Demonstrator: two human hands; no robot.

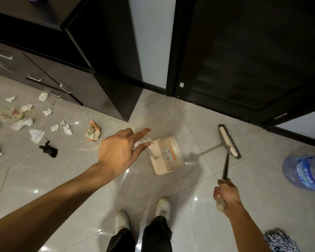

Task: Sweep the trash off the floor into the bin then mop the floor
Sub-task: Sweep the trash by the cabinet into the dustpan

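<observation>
Trash (pixel 25 122) lay far left; our left hand (pixel 120 151) pinched the dustpan handle (pixel 150 151), right fingers (pixel 219 194) gripped the broom (pixel 229 140); we should sweep leftward.

Dustpan (pixel 168 155) and cabinet (pixel 105 73) flank bare floor (pixel 149 113).

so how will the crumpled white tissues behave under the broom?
The crumpled white tissues look thin and light, so they will probably slide easily on the glossy floor tiles. Being floppy, some may snag in the broom bristles or flutter aside.
</observation>
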